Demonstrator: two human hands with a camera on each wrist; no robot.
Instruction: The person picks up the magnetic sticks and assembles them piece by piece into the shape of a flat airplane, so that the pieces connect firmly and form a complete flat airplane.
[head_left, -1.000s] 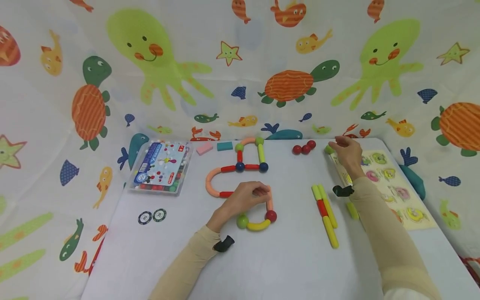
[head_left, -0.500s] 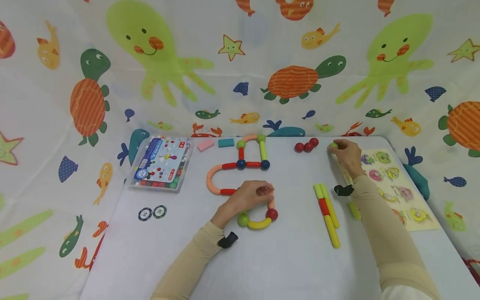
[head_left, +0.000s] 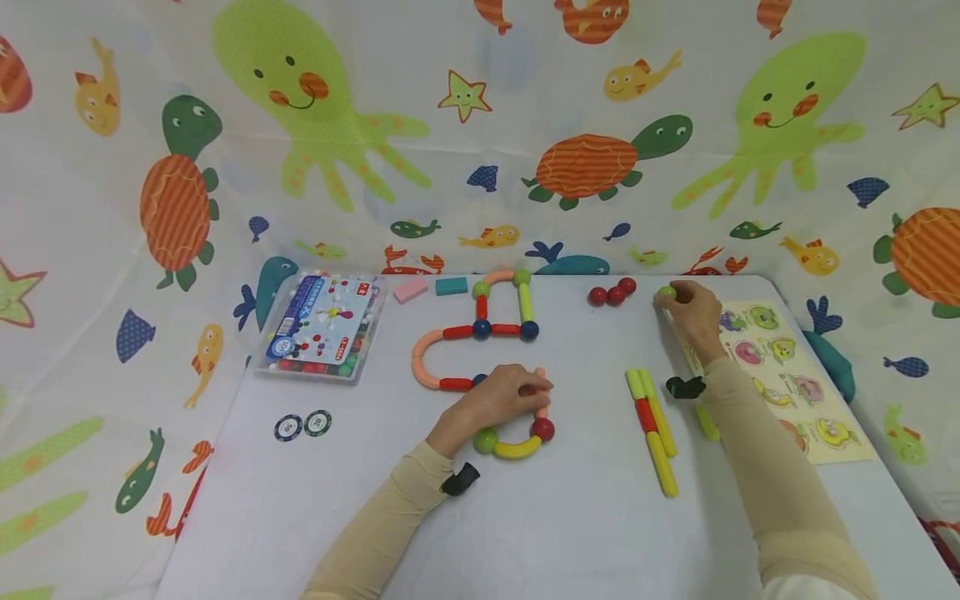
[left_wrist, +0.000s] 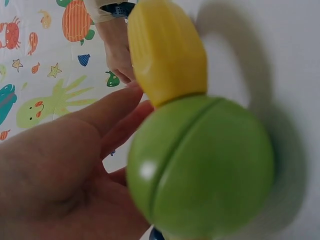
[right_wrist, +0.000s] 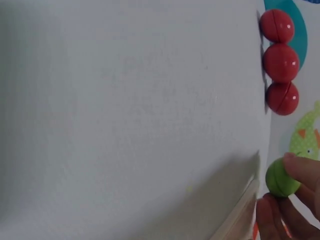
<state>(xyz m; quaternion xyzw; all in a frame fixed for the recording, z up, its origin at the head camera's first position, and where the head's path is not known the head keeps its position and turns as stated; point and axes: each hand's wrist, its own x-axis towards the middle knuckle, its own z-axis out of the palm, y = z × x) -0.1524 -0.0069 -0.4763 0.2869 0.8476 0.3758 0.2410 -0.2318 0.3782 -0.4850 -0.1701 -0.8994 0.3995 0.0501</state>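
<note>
at the picture board's corner, the right hand pinches a green ball, whose smooth roundness could make it slip. whether the left hand grasps anything, i cannot tell.

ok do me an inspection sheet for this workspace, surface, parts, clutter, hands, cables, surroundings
Surface: white table, things spread over its middle and far side.
Job's things: joined rod-and-ball figure; three red balls in a row; loose rods in yellow, green and red.
Clutter: parts box, two chips, pink block, teal block, picture board.
Left hand: fingers at the figure, grip unclear.
Right hand: fingers pinch a green ball.
Cables: nothing seen.
Surroundings: sea-animal backdrop behind the table.
</note>
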